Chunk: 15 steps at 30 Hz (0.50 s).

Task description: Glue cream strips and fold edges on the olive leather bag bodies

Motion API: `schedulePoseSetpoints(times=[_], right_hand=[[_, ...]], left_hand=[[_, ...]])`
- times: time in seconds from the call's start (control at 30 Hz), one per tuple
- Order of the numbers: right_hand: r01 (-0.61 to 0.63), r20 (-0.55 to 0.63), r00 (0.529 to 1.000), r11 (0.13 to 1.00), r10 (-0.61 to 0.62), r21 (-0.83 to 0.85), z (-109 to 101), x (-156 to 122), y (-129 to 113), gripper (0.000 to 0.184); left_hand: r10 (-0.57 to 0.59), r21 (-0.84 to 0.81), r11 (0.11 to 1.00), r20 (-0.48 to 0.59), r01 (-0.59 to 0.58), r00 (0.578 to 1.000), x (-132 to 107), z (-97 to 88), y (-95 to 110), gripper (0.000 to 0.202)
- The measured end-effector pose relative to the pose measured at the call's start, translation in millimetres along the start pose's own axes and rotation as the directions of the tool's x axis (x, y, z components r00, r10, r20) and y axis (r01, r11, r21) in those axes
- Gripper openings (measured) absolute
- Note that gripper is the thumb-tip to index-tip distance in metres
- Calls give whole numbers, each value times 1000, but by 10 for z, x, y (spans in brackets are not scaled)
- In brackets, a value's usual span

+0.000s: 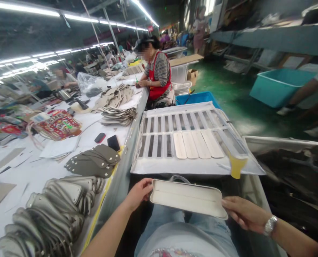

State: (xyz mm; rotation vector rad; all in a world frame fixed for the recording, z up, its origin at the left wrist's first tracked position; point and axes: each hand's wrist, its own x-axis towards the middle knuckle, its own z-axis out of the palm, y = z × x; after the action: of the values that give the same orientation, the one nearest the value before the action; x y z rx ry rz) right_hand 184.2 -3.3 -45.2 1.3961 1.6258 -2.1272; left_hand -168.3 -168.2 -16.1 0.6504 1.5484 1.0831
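Note:
Above my lap I hold a long cream panel (187, 197) with rounded corners, a dark thin rim and a faint line along its middle. My left hand (139, 194) pinches its left end. On the opposite end, my right hand (246, 213) grips the lower right corner, thumb on top and some fingers beneath. Just beyond the panel lies a white slotted rack (159, 163). Several smaller cream strips (190, 145) rest side by side on its near row. A yellow piece (237, 166) hangs at the rack's near right corner.
Left is a long white-covered table (121, 134) with stacked grey-beige pieces (45, 217), dark grey cut pieces (93, 160) and a patterned bag (58, 125). A co-worker in a red apron (159, 80) sits ahead. A blue bin (197, 98) and a teal tub (279, 87) stand beyond.

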Motion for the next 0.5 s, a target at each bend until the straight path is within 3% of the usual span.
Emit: schedulePoseSetpoints(times=[0.1,0.2,0.33,0.4,0.5], right_hand=[[-98,96,992,976,81,196,-32,13,-23,42],[-119,76,991,989,112,89,-38,-20,-186,41],[-169,-1,986,985,169,-41,0,-49,-445,41],[-178,-14,984,980,178,-86,-17,-63,-497,39],[-147,-28,989,959,145,-242,-102,-117,-471,35]], left_hand=[[-39,-51,998,136,46,990,86,8,-99,44],[-37,59,998,213,24,976,145,13,-56,43],[-68,225,974,305,-2,950,251,-122,113,47],[-117,396,917,373,-44,921,329,-160,264,47],[-109,654,703,488,-280,866,425,36,572,50]])
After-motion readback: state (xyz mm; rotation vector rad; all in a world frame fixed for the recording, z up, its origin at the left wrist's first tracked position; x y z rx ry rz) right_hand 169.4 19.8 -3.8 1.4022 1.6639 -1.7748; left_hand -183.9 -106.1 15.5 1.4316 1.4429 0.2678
